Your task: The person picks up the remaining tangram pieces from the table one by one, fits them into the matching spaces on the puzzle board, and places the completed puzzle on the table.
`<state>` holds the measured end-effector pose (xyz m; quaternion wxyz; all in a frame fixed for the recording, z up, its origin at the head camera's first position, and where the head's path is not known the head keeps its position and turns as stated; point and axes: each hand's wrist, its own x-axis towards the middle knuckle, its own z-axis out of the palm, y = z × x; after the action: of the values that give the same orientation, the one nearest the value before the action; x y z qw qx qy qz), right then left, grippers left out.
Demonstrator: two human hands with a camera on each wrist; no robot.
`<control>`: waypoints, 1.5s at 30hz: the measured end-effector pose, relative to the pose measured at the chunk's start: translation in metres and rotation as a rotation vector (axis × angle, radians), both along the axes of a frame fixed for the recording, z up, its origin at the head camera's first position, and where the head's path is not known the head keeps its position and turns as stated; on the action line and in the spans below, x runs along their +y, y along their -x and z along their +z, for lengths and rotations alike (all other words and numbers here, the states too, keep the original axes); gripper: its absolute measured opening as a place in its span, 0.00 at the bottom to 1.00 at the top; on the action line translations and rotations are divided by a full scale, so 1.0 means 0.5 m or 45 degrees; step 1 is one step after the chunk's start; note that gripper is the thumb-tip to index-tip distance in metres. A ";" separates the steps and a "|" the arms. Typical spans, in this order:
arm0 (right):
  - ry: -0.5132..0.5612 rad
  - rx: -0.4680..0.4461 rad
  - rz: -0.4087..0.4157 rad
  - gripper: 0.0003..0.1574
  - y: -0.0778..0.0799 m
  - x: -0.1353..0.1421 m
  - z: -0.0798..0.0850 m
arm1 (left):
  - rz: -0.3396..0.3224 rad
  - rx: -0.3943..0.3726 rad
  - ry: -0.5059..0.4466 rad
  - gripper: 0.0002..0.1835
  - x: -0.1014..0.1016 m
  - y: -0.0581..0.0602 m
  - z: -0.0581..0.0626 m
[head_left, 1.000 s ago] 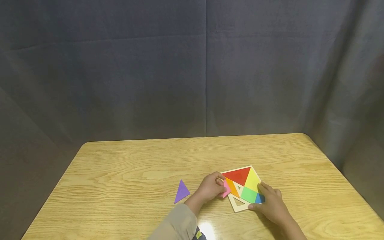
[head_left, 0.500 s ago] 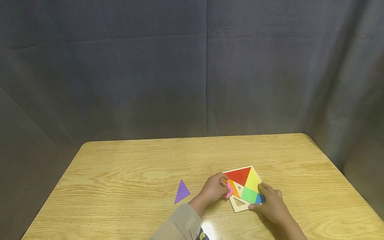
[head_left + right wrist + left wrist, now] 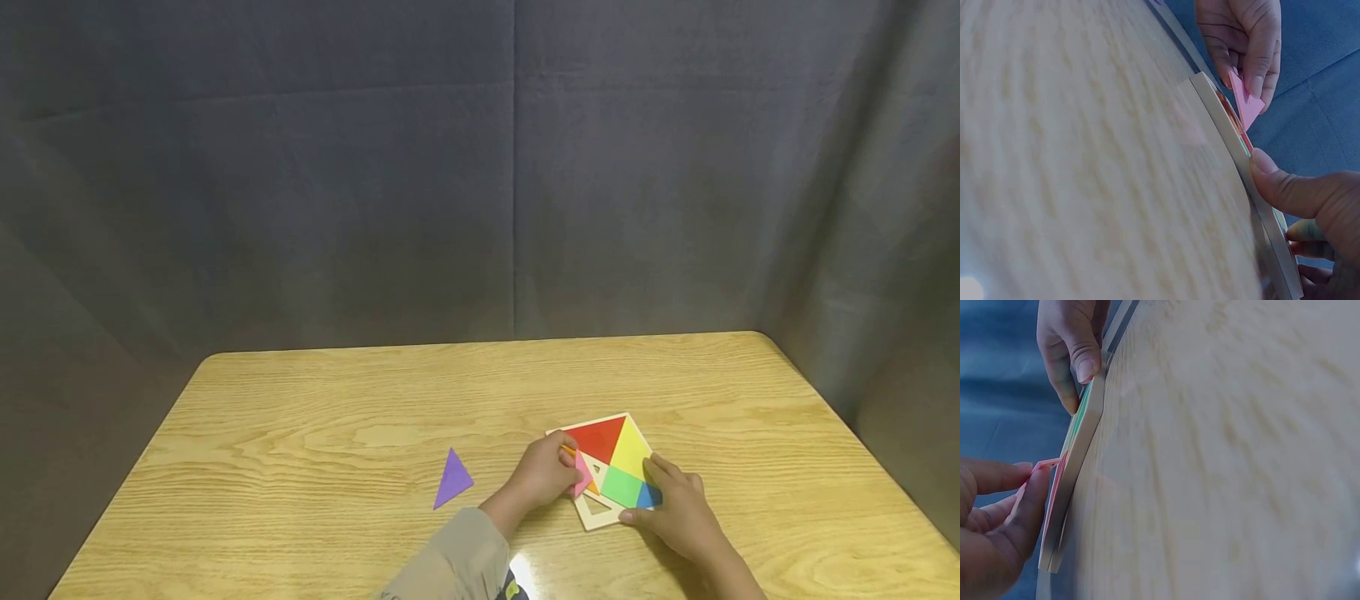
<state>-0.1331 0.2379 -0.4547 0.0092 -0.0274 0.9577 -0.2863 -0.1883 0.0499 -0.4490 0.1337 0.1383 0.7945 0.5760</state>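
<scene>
A pink triangle piece (image 3: pixel 582 477) is pinched between the thumb and fingers of my left hand (image 3: pixel 546 472), tilted over the tangram board (image 3: pixel 596 524). In the right wrist view the pink triangle (image 3: pixel 1247 105) has its tip right at the board's face. My right hand (image 3: pixel 680 513) grips the board's right corner, thumb at the near edge and fingers at the far side. The board bears red (image 3: pixel 595 438), yellow (image 3: pixel 630 448), green (image 3: pixel 622 486) and blue (image 3: pixel 648 497) pieces, and an orange piece (image 3: pixel 593 487) partly hidden by the pink one. Pale wood with triangular cut-outs shows at two spots.
A purple triangle (image 3: pixel 453 479) lies on the wooden table (image 3: pixel 300 467), left of the left hand. Dark grey curtains (image 3: pixel 360 208) surround the table at the back and sides. A bright light reflection sits near the front edge.
My left hand has moved slightly right with the pink triangle, which now covers more of the orange piece. The right hand keeps its place on the board.
</scene>
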 end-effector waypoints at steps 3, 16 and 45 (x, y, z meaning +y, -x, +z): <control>-0.005 0.015 0.000 0.60 0.000 0.000 -0.001 | -0.005 0.009 0.006 0.16 0.004 0.001 -0.002; -0.012 0.021 0.009 0.60 -0.001 0.003 -0.001 | 0.002 0.049 0.077 0.16 0.019 0.006 -0.004; -0.006 0.040 0.005 0.59 0.001 0.004 -0.005 | 0.106 0.202 0.400 0.11 0.048 0.011 0.004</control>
<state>-0.1336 0.2397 -0.4570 -0.0053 -0.0337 0.9584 -0.2834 -0.1939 0.0741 -0.4472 0.0666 0.1280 0.8878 0.4370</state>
